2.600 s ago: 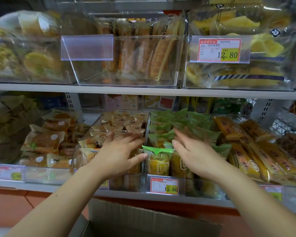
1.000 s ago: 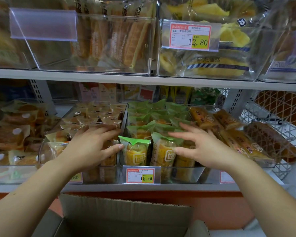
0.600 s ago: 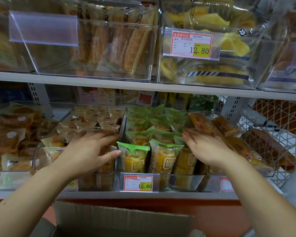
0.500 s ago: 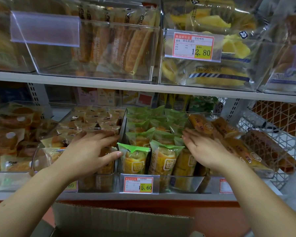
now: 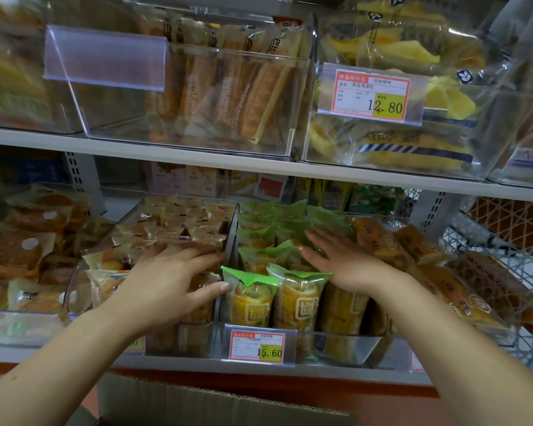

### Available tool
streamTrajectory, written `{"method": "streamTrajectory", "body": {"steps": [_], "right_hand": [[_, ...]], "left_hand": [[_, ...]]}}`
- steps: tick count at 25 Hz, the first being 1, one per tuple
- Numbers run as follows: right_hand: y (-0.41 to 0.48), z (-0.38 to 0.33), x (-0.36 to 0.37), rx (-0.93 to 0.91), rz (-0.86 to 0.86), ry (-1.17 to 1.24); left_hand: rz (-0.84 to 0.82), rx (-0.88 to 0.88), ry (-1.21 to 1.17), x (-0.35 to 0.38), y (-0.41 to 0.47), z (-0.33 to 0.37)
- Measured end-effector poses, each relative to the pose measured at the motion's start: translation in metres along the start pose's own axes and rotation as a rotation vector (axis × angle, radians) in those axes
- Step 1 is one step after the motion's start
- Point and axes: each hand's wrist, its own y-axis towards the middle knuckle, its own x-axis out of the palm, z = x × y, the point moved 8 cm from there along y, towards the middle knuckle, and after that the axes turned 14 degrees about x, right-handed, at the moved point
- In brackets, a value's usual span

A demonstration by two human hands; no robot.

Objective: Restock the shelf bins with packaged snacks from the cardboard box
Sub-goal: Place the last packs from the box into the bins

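Two hands: both spread, holding nothing; left hand (image 5: 166, 284) stays beside the green packs (image 5: 253, 298), right hand (image 5: 345, 265) has slid deeper over them.
Green packs: upright in the middle bin (image 5: 345, 348).
Meaning: likely straightening rows; box (image 5: 216, 407) waits below.

Lower shelf (image 5: 320, 369): middle bin (image 5: 342, 347) holds upright snack packs (image 5: 299, 299) in rows, front to back; price tag (image 5: 257, 345) on its front wall. Neighbouring bin (image 5: 179, 341) just left, also stocked. Left hand (image 5: 170, 281) lies on that bin's packs, thumb touching the middle bin's front-left pack (image 5: 250, 302). Right hand (image 5: 342, 262) lies on the packs behind the front row. Cardboard box (image 5: 216, 407) below, before the shelf.
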Motion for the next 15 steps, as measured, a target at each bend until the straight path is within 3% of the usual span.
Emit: {"method": "streamTrajectory", "body": {"steps": [2,9,12,15], "right_hand": [[0.002,0.009,-0.011,0.039,-0.022,0.083],[0.021,0.032,-0.011,0.14,-0.041,-0.045],[0.013,0.008,-0.031,0.07,-0.032,0.069],[0.0,-0.037,-0.031,-0.048,-0.187,0.278]], "left_hand": [[0.008,-0.003,-0.008,0.0,-0.001,0.0],[-0.007,-0.002,-0.009,-0.005,-0.003,0.003],[-0.033,-0.001,-0.01,-0.006,-0.005,0.004],[-0.056,-0.005,-0.032,-0.007,-0.004,0.006]]}}
